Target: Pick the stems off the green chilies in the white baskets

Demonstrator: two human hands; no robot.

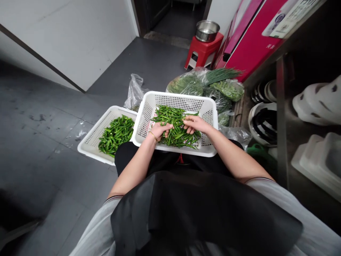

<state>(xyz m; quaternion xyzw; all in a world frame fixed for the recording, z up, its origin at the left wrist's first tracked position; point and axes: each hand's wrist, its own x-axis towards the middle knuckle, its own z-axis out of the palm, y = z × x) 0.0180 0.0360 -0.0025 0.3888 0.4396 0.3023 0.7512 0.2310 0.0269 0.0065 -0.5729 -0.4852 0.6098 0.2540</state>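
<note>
A white slotted basket [149, 106] rests on my lap and holds a heap of green chilli peppers [170, 115]. My left hand [160, 130], with a thin bracelet at the wrist, lies on the heap with its fingers curled round several peppers. My right hand [195, 123] is beside it, fingers pinched on a pepper. A second white basket [93, 137] stands on the floor to the left, with another pile of green chillies [115, 134] in it.
Clear plastic bags of green vegetables [205, 87] lie on the floor behind the baskets. A red stool [202, 51] carries a steel bowl [207, 30]. A pink cabinet [250, 39] stands at the back right. Metal shelving [281, 117] with white dishes is on my right.
</note>
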